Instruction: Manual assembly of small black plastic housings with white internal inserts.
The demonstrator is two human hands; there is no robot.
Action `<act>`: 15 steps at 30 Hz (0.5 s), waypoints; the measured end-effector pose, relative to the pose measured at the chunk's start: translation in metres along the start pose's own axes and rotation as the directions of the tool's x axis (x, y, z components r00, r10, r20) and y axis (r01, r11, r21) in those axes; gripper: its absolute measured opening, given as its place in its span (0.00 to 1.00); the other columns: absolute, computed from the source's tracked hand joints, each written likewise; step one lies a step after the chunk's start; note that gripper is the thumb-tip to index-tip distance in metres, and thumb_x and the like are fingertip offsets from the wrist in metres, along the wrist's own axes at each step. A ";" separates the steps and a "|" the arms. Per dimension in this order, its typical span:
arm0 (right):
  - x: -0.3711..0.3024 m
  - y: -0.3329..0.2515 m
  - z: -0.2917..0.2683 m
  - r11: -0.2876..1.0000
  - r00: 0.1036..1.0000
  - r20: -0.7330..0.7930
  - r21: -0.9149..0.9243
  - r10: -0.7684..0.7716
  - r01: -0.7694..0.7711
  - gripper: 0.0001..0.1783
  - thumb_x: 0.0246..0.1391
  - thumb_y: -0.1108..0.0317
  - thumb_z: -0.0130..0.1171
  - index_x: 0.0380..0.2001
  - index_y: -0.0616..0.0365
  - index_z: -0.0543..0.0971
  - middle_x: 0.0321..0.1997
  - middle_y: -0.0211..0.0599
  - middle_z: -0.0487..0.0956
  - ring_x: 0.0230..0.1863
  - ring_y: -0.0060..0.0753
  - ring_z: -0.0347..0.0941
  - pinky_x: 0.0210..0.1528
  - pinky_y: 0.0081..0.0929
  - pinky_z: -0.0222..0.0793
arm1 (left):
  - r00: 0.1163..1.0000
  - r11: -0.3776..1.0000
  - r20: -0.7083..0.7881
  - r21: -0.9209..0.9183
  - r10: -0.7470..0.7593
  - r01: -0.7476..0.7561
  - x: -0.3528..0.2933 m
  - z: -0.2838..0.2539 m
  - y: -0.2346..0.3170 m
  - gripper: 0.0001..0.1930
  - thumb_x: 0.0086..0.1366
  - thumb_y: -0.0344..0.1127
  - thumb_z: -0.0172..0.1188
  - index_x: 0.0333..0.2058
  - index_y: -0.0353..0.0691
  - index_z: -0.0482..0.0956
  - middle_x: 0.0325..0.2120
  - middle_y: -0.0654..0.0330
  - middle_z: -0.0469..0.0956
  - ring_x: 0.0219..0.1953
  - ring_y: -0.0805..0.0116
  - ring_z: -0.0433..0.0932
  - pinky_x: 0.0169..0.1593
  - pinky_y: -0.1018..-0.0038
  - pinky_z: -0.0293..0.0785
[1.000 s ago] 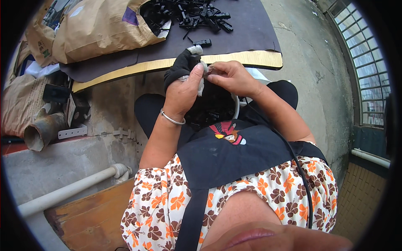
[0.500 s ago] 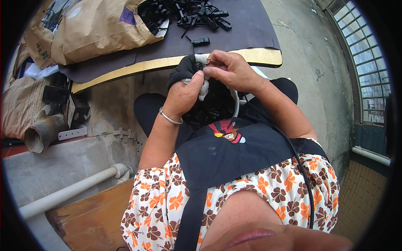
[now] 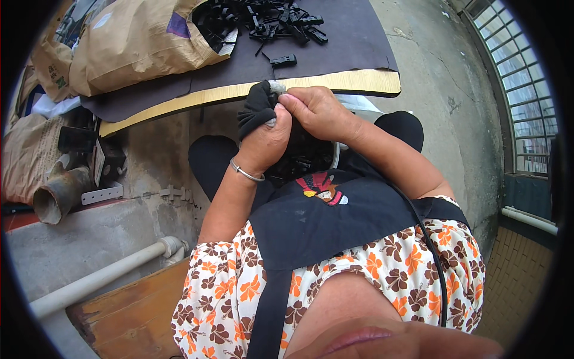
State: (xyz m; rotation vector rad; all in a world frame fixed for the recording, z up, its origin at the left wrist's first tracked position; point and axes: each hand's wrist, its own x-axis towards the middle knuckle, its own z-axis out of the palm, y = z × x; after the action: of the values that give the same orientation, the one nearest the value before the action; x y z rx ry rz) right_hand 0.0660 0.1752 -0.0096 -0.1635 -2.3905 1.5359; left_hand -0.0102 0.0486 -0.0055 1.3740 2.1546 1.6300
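Note:
My left hand is closed around a bunched black cloth with a pale grey fuzzy lining, which covers its fingers. Against the cloth's grey edge, my right hand pinches with thumb and forefinger; whatever lies between those fingertips is hidden. Both hands meet just short of the table's front edge. Below them, between my knees, is a white-rimmed container holding black plastic pieces.
A table with a dark cover and pale wooden edge lies ahead. On it are a heap of black plastic clips, one separate clip and a big brown paper sack. A rusty pipe lies at left.
My right fingers have closed in against the cloth, and both hands have shifted slightly left. Less of the grey lining shows now.

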 end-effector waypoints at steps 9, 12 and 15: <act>0.042 0.033 -0.033 0.799 0.971 -0.223 -0.597 -0.084 -0.068 0.15 0.52 0.58 0.55 0.37 0.57 0.73 0.24 0.44 0.77 0.30 0.46 0.75 0.32 0.38 0.70 | 0.996 0.941 0.079 0.334 0.034 -0.058 0.000 -0.025 -0.012 0.13 0.59 0.36 0.55 0.40 0.36 0.77 0.37 0.50 0.76 0.40 0.54 0.75 0.47 0.69 0.69; 0.053 0.038 -0.028 0.662 0.984 -0.155 -0.747 -0.084 -0.062 0.16 0.52 0.58 0.55 0.40 0.55 0.72 0.26 0.44 0.77 0.29 0.46 0.75 0.33 0.38 0.70 | 0.999 0.964 -0.048 0.266 0.002 0.011 0.005 -0.026 -0.019 0.12 0.59 0.34 0.55 0.39 0.33 0.77 0.37 0.50 0.77 0.38 0.56 0.76 0.46 0.70 0.69; 0.043 0.030 -0.033 0.721 0.983 -0.111 -0.692 -0.149 0.031 0.15 0.52 0.62 0.55 0.42 0.54 0.72 0.27 0.42 0.77 0.29 0.45 0.75 0.33 0.36 0.70 | 0.969 0.972 -0.091 -0.077 -0.230 0.223 0.012 -0.028 -0.017 0.13 0.64 0.33 0.49 0.44 0.33 0.73 0.33 0.56 0.79 0.34 0.69 0.77 0.38 0.76 0.73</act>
State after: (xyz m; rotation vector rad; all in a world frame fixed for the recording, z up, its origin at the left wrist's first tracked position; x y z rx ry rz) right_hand 0.0334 0.2273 -0.0157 -0.3033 -2.6636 0.4846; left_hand -0.0427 0.0369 -0.0028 1.0056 2.1941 1.6957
